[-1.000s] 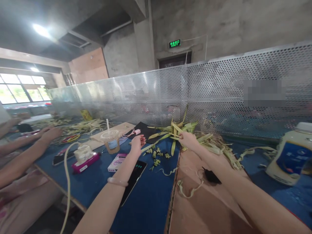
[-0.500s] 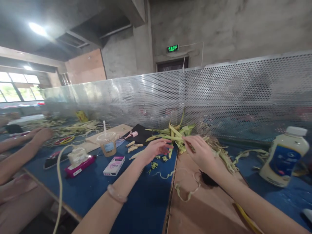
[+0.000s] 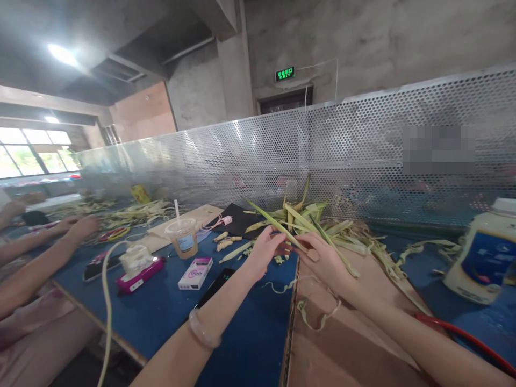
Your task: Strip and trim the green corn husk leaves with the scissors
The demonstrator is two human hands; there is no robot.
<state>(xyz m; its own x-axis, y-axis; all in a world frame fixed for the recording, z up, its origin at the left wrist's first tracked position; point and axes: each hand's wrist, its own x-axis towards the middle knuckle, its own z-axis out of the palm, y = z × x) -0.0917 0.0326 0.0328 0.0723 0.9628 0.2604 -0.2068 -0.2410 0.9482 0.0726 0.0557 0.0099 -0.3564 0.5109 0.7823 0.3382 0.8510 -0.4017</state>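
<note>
A long pale-green corn husk (image 3: 274, 219) slants across in front of me, its tip pointing up and left. My left hand (image 3: 264, 252) has its fingers closed around the middle of it. Close beside, my right hand (image 3: 322, 258) pinches its lower end; the fingertips of both hands nearly meet. Just behind them lies a heap of green and yellowish corn husks (image 3: 308, 212), and a thin husk strip sticks out past my right wrist. Small green scraps (image 3: 279, 259) and a curled husk strip (image 3: 316, 317) lie below my hands.
On the blue table (image 3: 242, 344) are a drink cup with straw (image 3: 185, 242), a small white-and-purple box (image 3: 195, 273), tissues (image 3: 137, 263) and a phone (image 3: 220, 282). A brown board (image 3: 322, 355), a large bottle (image 3: 479, 263) and a perforated metal screen (image 3: 226, 161) surround my workspace. Another person's hands (image 3: 83, 228) are at left.
My hands have come closer together, and the long husk now slants between them. The view has shifted slightly; the phone beside my left forearm and a red curved thing at lower right now show.
</note>
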